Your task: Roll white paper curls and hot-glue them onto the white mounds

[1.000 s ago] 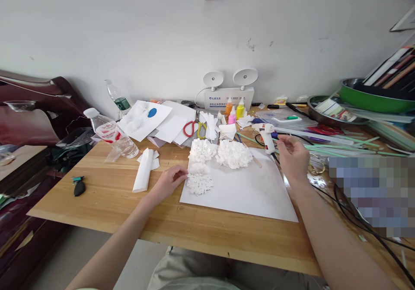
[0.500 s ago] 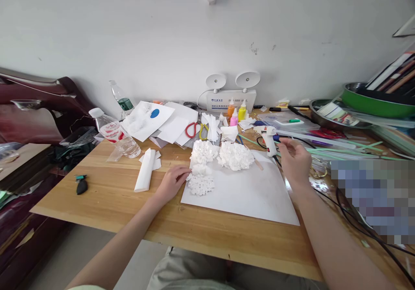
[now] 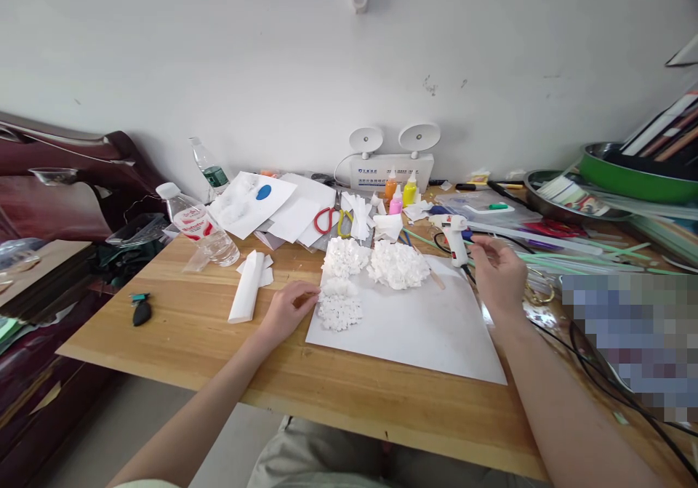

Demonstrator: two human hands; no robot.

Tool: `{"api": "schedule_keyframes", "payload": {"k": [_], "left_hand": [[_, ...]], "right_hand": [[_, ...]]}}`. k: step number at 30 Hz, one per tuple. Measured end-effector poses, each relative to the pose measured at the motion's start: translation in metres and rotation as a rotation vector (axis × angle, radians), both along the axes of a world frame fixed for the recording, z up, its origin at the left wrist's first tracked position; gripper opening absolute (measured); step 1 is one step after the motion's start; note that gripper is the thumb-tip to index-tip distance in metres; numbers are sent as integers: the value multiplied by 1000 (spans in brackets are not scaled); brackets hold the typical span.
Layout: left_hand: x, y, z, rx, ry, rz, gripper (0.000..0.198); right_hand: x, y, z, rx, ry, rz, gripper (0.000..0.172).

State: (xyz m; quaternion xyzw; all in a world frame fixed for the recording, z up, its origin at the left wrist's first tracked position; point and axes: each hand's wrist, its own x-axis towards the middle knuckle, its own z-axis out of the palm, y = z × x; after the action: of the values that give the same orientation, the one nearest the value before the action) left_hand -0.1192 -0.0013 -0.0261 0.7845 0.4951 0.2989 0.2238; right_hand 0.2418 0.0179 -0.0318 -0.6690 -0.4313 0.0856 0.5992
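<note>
Front white ruffled cluster (image 3: pixel 341 309) between both hands (image 3: pixel 289 312) (image 3: pixel 497 273), nearer the left.

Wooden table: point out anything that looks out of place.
The twin-headed emergency light seems out of place: it sits at the back, behind squeeze bottles and paper scraps, whereas such fixtures usually hang on walls.
</note>
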Motion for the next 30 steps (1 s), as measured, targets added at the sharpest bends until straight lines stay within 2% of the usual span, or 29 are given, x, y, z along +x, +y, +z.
{"api": "schedule_keyframes", "payload": {"k": [5, 10, 14, 17, 22, 30], "left_hand": [[1, 6, -1, -10, -13, -6, 18], [0, 2, 3, 16, -51, 53, 19], [3, 0, 4, -19, -40, 9, 13], [5, 1, 2, -53, -40, -6, 15], [2, 1, -1, -43, -71, 42, 17], [1, -7, -2, -59, -88, 31, 13]], "right_hand": [[1, 0, -1, 1, 6, -2, 24], [1, 0, -2, -11, 10, 2, 24], [1, 0, -2, -17, 12, 5, 23], [2, 0, -3, -10, 16, 8, 23], [3, 2, -6, -1, 22, 7, 21], [2, 0, -4, 14, 61, 12, 20]]}}
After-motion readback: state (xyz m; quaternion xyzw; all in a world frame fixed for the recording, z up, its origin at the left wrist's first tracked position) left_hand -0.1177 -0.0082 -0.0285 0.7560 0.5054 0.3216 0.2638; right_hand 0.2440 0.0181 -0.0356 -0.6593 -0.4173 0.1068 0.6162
